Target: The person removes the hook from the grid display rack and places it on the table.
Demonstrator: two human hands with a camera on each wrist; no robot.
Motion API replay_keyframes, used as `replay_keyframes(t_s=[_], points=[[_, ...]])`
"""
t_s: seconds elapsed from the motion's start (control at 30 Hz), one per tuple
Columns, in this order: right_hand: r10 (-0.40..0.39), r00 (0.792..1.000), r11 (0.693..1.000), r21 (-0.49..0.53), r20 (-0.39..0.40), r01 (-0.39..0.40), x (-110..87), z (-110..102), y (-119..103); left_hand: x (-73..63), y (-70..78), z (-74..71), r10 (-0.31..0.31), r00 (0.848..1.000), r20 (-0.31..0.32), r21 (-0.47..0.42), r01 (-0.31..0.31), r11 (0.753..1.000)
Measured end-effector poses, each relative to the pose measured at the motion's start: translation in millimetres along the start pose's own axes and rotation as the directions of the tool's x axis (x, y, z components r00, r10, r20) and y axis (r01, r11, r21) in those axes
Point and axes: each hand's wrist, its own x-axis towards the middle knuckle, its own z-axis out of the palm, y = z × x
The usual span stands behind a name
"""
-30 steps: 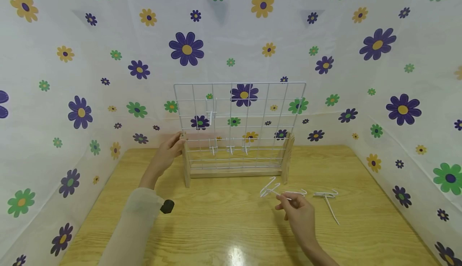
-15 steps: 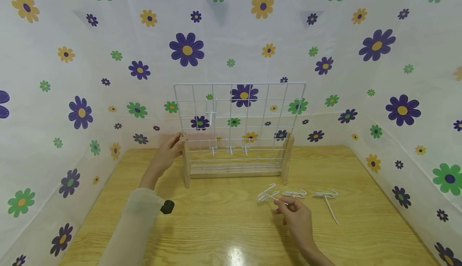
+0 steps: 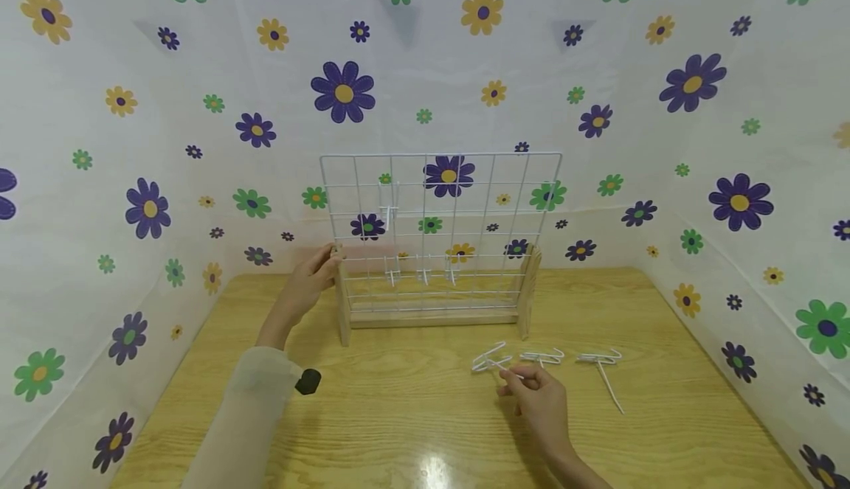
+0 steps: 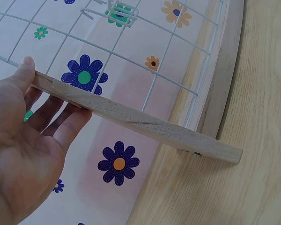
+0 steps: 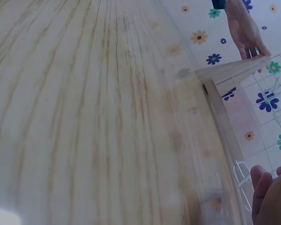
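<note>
At the front right of the wooden table [image 3: 372, 415], before the wire grid [image 3: 423, 212], the right hand [image 3: 539, 404] holds one wire hook [image 3: 490, 361]. The held hook is white and slender: a bent frame with curled ends at the far side and a straight prong extending toward the hand. Thumb and fingers pinch this prong in a narrow grip; whether the frame touches the table cannot be told. The left hand [image 3: 304, 286] grips the top of the left upright [image 3: 342, 301], thumb on one face and fingers on the other. Count of wire hooks: seven. One is held; two lie on the table to its right, a near hook [image 3: 541, 358] and a far hook [image 3: 600, 360], the latter with its long prong fully visible; four are mounted on the grid, comprising one upper hook [image 3: 388, 212] and a lower row of three hooks [image 3: 423, 274]. Count of stand parts: one grid, two uprights, including the right upright [image 3: 527, 293], and one crossbar [image 3: 434, 320]. Compared with the frame one second earlier, the held hook and right hand have shifted toward the near edge and slightly to the left, exposing more of the near hook. The left hand, the stand, the four mounted hooks and the two lying hooks retain their positions.
</note>
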Motion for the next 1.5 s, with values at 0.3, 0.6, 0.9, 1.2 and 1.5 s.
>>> replay_keyframes(t_s=[0.3,0.6,0.9,1.2,1.5], points=[[0.019,1.0,1.0,0.002,0.009,-0.019,-1.3,2,3,-5.7,14.9,1.8,-0.022,1.0,0.012,-0.009,0.022,1.0],[0.047,0.998,0.999,-0.028,0.043,-0.045,-0.3,4,4,2.4,-4.2,-0.3,0.006,1.0,-0.006,0.002,-0.006,1.0],[0.02,0.999,0.992,-0.127,0.048,-0.014,-2.1,5,5,1.0,-2.9,-1.0,0.024,1.0,-0.002,-0.011,-0.024,1.0],[-0.017,0.997,0.972,-0.234,0.079,0.035,-5.4,4,6,1.1,-2.8,-0.2,0.027,1.0,-0.004,-0.011,-0.027,1.0],[-0.079,0.989,0.935,-0.336,0.125,0.117,-7.7,3,2,0.8,-2.3,-0.4,0.021,1.0,-0.011,-0.008,-0.021,1.0]])
